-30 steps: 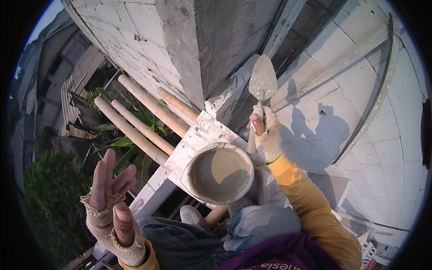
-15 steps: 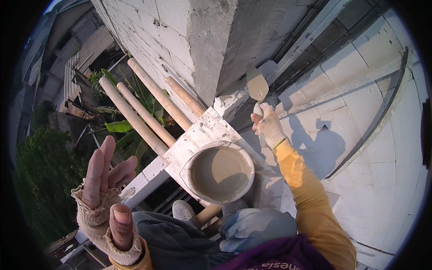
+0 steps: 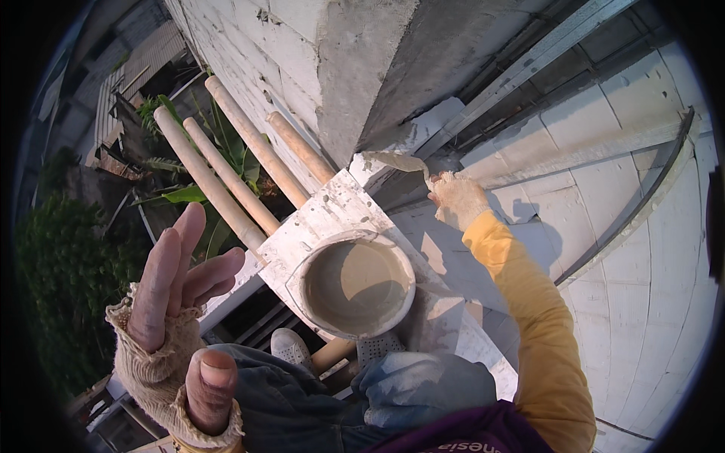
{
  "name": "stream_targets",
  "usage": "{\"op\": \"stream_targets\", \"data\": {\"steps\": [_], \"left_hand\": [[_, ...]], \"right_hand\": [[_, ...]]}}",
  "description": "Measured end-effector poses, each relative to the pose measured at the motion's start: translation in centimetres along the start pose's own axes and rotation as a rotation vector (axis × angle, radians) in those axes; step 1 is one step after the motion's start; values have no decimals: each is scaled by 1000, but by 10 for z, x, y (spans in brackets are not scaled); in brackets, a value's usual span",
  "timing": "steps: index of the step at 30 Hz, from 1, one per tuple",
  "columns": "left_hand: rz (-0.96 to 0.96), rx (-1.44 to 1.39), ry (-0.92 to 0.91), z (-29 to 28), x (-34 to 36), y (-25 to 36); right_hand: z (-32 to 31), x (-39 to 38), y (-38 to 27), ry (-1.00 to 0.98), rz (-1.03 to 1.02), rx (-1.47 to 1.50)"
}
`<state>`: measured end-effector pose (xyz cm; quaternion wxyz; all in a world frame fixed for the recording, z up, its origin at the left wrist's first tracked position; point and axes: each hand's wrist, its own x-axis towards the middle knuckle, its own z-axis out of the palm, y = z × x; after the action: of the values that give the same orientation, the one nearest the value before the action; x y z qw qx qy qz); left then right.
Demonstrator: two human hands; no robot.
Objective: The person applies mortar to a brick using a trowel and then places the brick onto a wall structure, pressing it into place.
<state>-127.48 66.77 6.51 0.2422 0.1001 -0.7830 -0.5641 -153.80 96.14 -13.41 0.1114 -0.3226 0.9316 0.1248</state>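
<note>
In a fingerless knit glove, my left hand (image 3: 177, 309) is raised at the lower left, fingers spread and holding nothing. My gloved right hand (image 3: 458, 199) grips a trowel (image 3: 394, 161) by its handle, which is mostly hidden in the fist. The trowel's blade points left and lies at the base of the grey column (image 3: 370, 68), on or just above the mortar-smeared block ledge (image 3: 377, 178). Between my hands, a round bucket (image 3: 300, 283) holds wet grey mortar (image 3: 355, 279), partly sunlit. It stands on a mortar-spotted white board (image 3: 321, 208).
Several wooden poles (image 3: 202, 181) jut out beyond the board at the left, above plants (image 3: 177, 196) and a drop. My shoes (image 3: 291, 349) show below the bucket. A white block wall (image 3: 257, 53) rises ahead. Pale blocks and a curved dark strip (image 3: 642, 208) lie right.
My right hand has lowered the trowel, its blade swinging from pointing up and away to pointing left at the column's base. My left hand stays spread. The whole view has shifted slightly.
</note>
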Motion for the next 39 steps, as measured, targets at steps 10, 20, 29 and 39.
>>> {"op": "stream_targets", "data": {"steps": [10, 20, 29, 39], "left_hand": [[2, -11, -11, -2, 2, -6], [18, 38, 4, -11, 4, -7], [83, 179, -139, -24, 12, -13], [143, 160, -176, -35, 10, -12]], "right_hand": [[-22, 41, 54, 7, 170, -110], [-41, -15, 18, 137, -2, 110], [-57, -110, -48, 22, -367, 187], [11, -93, -147, -302, -348, 213]]}}
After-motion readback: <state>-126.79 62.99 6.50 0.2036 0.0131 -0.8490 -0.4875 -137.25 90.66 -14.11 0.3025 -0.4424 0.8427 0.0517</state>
